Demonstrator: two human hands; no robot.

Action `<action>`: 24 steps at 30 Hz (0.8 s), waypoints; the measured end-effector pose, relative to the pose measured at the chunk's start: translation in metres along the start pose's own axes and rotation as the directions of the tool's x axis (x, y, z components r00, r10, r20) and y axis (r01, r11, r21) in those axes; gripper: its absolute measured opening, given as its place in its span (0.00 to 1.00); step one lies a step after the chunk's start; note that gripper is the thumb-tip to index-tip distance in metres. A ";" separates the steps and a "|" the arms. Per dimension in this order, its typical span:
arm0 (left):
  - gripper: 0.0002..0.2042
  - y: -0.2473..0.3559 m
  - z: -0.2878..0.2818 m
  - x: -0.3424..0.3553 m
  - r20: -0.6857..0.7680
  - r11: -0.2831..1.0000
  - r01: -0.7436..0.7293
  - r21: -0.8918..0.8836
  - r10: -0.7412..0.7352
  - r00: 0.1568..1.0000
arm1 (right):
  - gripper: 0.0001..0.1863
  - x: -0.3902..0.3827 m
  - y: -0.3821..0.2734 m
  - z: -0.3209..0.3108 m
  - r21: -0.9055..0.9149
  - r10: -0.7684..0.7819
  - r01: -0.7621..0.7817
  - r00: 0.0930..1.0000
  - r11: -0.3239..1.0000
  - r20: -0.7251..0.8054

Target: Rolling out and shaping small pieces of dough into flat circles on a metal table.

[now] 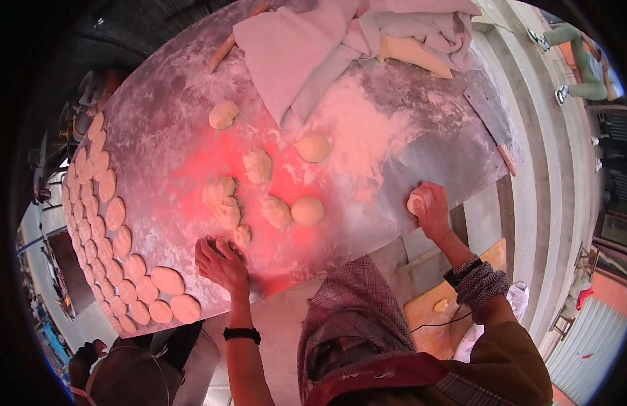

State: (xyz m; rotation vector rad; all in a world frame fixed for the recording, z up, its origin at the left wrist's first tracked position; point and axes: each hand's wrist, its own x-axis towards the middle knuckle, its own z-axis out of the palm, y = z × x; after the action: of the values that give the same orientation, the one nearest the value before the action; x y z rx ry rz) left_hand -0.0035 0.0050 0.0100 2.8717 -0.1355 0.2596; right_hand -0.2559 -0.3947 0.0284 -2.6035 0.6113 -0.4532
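"At the near edge of the table (432,159), how are the hands?"
"The left hand (220,266) bends just beside a small dough scrap (242,235); whether it grips anything, I can't tell. The right hand (433,211) is wrapped round a dough piece (414,203)."
"And beyond?"
"Dough lumps (307,211) mid-table, then a crumpled cloth (293,57)."

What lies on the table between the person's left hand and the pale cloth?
In the head view, several dough lumps lie between the left hand and the pale cloth, on the flour-dusted table.
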 end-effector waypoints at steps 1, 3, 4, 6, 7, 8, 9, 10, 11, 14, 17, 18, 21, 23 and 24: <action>0.21 0.006 0.001 -0.002 0.020 1.000 0.009 -0.018 -0.008 1.000 | 0.11 0.030 0.021 -0.003 -0.089 0.116 -0.126 0.987 0.988 -0.108; 0.21 0.016 0.007 -0.001 0.008 0.999 0.006 -0.033 -0.006 1.000 | 0.12 0.050 0.014 -0.006 -0.163 0.217 -0.254 0.952 0.953 -0.214; 0.21 0.019 0.008 -0.001 -0.003 0.999 -0.007 -0.047 0.007 1.000 | 0.13 0.055 -0.018 -0.001 -0.158 0.190 -0.218 0.965 0.963 -0.179; 0.21 0.012 0.012 0.001 -0.026 1.000 -0.007 -0.027 0.006 1.000 | 0.16 0.030 -0.043 0.020 -0.102 0.029 -0.039 0.994 0.994 -0.106; 0.21 0.006 0.011 0.000 -0.032 1.000 -0.013 -0.015 0.012 0.999 | 0.16 0.010 -0.044 0.017 -0.094 0.028 -0.038 0.995 0.995 -0.101; 0.21 0.002 0.008 0.001 -0.030 1.000 -0.011 -0.012 0.011 0.999 | 0.16 -0.007 -0.037 0.005 -0.058 -0.007 0.006 1.000 0.998 -0.023; 0.21 0.002 0.008 0.002 -0.017 1.000 -0.004 -0.007 0.004 1.000 | 0.16 -0.012 -0.027 -0.006 -0.019 -0.050 0.051 0.998 0.999 0.050; 0.21 0.001 0.006 0.004 -0.007 1.000 0.004 0.000 -0.004 1.000 | 0.17 -0.002 -0.013 -0.009 -0.122 0.019 -0.014 0.999 0.992 0.041; 0.21 0.003 0.004 0.003 -0.009 1.000 0.010 0.006 -0.010 1.000 | 0.17 0.020 -0.009 -0.008 -0.116 0.014 -0.009 0.999 0.993 0.046; 0.20 0.001 -0.004 0.008 -0.028 0.999 0.004 -0.046 -0.005 1.000 | 0.12 0.078 -0.040 0.020 -0.122 0.115 -0.138 0.977 0.983 -0.178; 0.20 -0.009 -0.012 0.002 -0.032 1.000 0.000 -0.023 0.000 0.999 | 0.10 0.010 -0.060 0.029 0.019 -0.067 0.068 0.997 0.998 -0.024; 0.20 -0.006 -0.004 0.003 -0.035 0.998 -0.015 -0.063 0.012 0.999 | 0.12 -0.019 -0.034 0.024 0.238 0.084 -0.084 0.996 0.968 0.008; 0.25 -0.007 0.005 0.002 -0.030 0.992 -0.016 -0.126 0.012 0.999 | 0.15 0.002 0.096 0.012 -0.177 0.110 -0.083 0.983 0.981 0.150; 0.27 0.002 0.008 -0.005 0.043 0.988 0.006 -0.156 0.001 0.999 | 0.18 0.051 0.099 0.019 -0.204 0.200 -0.251 0.950 0.946 -0.239; 0.28 -0.008 0.000 -0.009 0.031 0.993 0.034 -0.115 -0.030 0.999 | 0.19 0.071 0.085 0.040 -0.214 0.118 -0.132 0.990 0.968 -0.075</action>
State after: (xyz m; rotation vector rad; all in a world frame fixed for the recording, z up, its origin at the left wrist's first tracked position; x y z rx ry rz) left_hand -0.0111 0.0132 0.0065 2.7613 -0.1059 0.1967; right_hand -0.2090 -0.4847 -0.0311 -2.7434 0.8866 -0.4497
